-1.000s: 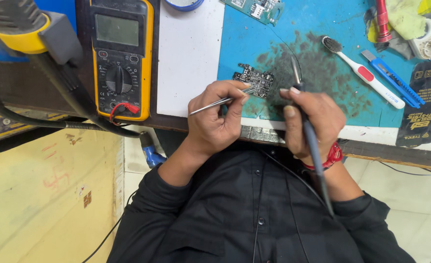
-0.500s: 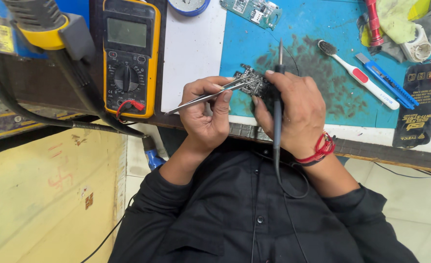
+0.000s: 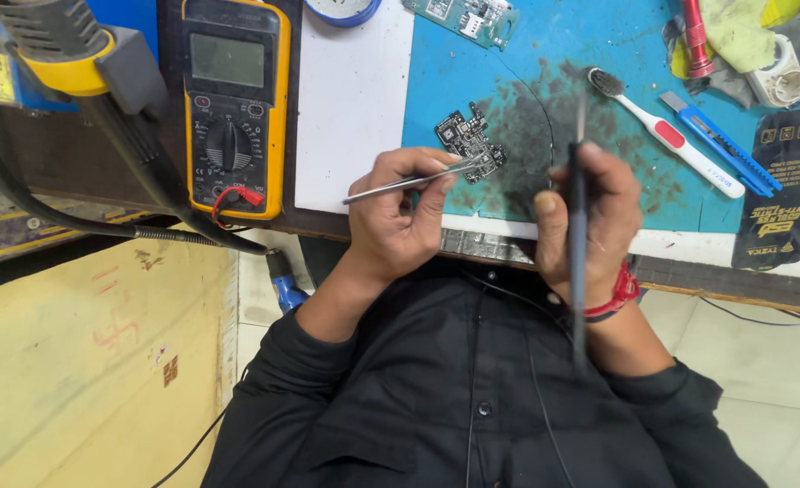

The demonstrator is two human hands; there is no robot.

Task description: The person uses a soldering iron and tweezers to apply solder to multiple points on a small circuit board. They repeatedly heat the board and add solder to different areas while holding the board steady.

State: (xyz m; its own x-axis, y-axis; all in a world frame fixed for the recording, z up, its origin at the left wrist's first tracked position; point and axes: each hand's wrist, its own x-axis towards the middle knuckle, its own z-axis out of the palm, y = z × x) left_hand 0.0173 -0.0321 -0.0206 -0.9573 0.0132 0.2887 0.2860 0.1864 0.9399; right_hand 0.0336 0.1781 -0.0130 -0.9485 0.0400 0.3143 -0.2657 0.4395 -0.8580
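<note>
Blue matting, smudged dark with soot-like grime, covers the table (image 3: 355, 108) where a small jagged circuit board (image 3: 469, 141) lies flat. Left hand (image 3: 400, 212) — fingers pinched together on thin steel tweezers (image 3: 414, 181), whose tips touch the board's near edge. Right hand (image 3: 590, 217) wraps a slim dark soldering iron (image 3: 578, 244), held upright; its tip blurs above the mat — contact cannot be told.

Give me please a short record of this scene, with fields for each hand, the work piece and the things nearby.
left hand: holds metal tweezers, tips at the board
right hand: grips a thin dark soldering iron, upright
work piece: small dark circuit board on blue mat
nearby: yellow multimeter, white toothbrush, blue cutter
</note>
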